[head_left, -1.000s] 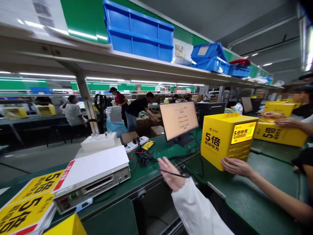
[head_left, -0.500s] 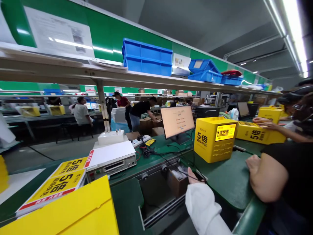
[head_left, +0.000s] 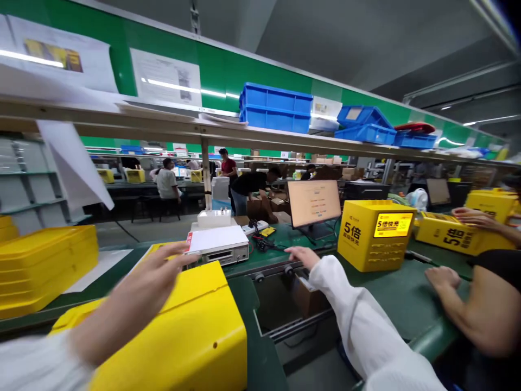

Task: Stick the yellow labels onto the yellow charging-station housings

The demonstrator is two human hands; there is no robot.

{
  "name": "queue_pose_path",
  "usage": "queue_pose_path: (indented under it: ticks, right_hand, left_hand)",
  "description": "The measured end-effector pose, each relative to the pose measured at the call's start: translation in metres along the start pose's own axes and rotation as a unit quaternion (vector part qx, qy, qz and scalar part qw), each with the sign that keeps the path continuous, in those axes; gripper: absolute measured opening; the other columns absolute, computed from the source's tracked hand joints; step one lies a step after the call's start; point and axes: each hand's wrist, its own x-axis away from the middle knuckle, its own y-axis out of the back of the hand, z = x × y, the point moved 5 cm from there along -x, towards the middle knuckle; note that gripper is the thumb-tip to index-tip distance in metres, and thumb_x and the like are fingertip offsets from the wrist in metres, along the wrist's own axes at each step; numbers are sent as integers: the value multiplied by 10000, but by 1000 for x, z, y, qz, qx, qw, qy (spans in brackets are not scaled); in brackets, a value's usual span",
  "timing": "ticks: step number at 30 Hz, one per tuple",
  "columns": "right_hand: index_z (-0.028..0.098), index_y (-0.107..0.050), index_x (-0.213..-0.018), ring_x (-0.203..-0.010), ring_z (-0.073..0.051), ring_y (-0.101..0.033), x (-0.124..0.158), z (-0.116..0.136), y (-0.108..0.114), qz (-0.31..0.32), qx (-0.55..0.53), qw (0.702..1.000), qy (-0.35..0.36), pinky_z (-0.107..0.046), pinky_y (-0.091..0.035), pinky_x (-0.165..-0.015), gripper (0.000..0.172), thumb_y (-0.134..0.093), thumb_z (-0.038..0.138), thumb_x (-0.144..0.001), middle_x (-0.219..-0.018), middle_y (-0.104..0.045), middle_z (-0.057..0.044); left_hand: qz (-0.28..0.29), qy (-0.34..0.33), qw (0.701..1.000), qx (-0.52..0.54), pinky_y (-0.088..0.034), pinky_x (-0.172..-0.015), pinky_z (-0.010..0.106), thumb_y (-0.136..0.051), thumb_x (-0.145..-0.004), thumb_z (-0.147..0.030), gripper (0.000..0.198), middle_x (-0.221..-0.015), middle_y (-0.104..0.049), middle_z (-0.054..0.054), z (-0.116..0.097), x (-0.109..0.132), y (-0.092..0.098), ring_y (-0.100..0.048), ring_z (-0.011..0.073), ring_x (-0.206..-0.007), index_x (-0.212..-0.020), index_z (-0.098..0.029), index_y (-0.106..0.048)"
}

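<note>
My left hand point(head_left: 160, 274) reaches forward with its fingers stretched out and apart, somewhat blurred, hovering over the top of a large yellow housing point(head_left: 191, 331) at the near left. It holds nothing. My right hand point(head_left: 302, 255), in a white sleeve, lies flat and open at the edge of the green bench point(head_left: 382, 293), just in front of a tangle of black cables point(head_left: 264, 245). A yellow cabinet with a lit screen point(head_left: 374, 234) stands to the right of that hand.
A white tester box point(head_left: 220, 245) and a monitor point(head_left: 313, 203) stand behind. Stacked yellow panels point(head_left: 40, 260) lie at the left. A co-worker's bare arm and hand point(head_left: 442, 277) rest on the bench at right; another person's hands point(head_left: 474, 217) touch a yellow box. Blue bins point(head_left: 275, 107) sit on the shelf above.
The view has swung left and pulled back. My left hand has come into view over the yellow housing. My right hand has risen from the bench gap toward the cables.
</note>
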Motion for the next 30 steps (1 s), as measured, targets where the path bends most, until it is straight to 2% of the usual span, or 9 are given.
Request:
queue_pose_path:
  ticks: [3,5,7,9,17,21,24,27,30]
  right_hand:
    - [141,-637,-758,-661,-125,-591,27,18,-55,87,43,994,50,-330,-482,-735,240,-606,375,-802,-664,-627,9]
    - [170,-674,-822,-759,-167,-612,50,25,-71,104,60,989,81,-379,-458,-825,294,-608,451,-769,-733,-666,-24]
    - [204,-700,-859,-866,-212,-611,73,25,-69,98,75,987,100,-407,-423,-900,376,-581,541,-743,-838,-685,-57]
    - [217,-717,-842,-967,-247,-589,92,15,-58,82,93,987,99,-423,-385,-954,426,-550,593,-732,-929,-678,-86]
    - [188,-741,-824,-1132,-368,-498,95,-15,-47,153,124,980,25,-566,-333,-963,550,-588,679,-629,-1102,-624,-192]
    - [226,-625,-1112,-1206,-212,-454,70,75,-104,177,-56,982,23,-424,-265,-1060,568,-382,642,-811,-1217,-575,-103]
    - [199,-558,-1133,-929,-176,-623,70,160,-174,278,-251,926,-42,-329,-448,-888,551,-587,572,-729,-990,-681,-92]
    - [192,-513,-1017,-639,-120,-612,65,211,-229,320,-244,913,-70,-242,-484,-643,481,-740,367,-631,-704,-670,-10]
    - [215,-414,-975,-555,-97,-545,40,227,-261,295,-159,942,33,-214,-431,-519,399,-632,390,-691,-719,-632,13]
  left_hand:
    - [84,-153,984,-36,-305,-1034,394,-344,-756,-5,639,-1432,-327,7,-47,-41,-65,-315,203,-1299,-1278,-367,-414]
    - [117,-206,970,-59,-224,-1054,488,-542,-702,-87,473,-1405,-383,53,-62,-66,-113,-309,274,-1296,-1123,-300,-571]
    - [117,-194,971,-72,-240,-1034,499,-654,-647,-148,103,-1041,-655,76,-58,-87,-147,-534,275,-1069,-733,-203,-665]
    - [74,-157,981,-85,-283,-994,488,-626,-723,-218,124,-710,-660,48,-40,-103,-156,-605,213,-796,-611,-164,-613]
    - [-236,-140,955,-111,-296,-819,399,-249,-931,-277,384,-695,-596,65,6,-105,-44,-524,176,-756,-744,-151,-560]
    - [-213,-380,892,-117,-316,-652,291,-444,-875,-370,305,-530,-525,-55,-42,-51,-30,-458,109,-581,-623,-219,-526]
    - [-182,-477,853,-110,-339,-604,288,-500,-844,-304,270,-528,-540,-69,-65,-17,-31,-438,105,-536,-590,-217,-532]
    - [-139,-485,855,-117,-388,-633,292,-489,-819,-165,216,-607,-613,-42,-53,2,-18,-498,122,-595,-633,-204,-594]
    - [-76,-413,901,-111,-411,-862,281,-467,-837,-133,191,-946,-675,47,-8,23,13,-559,165,-927,-883,-164,-649]
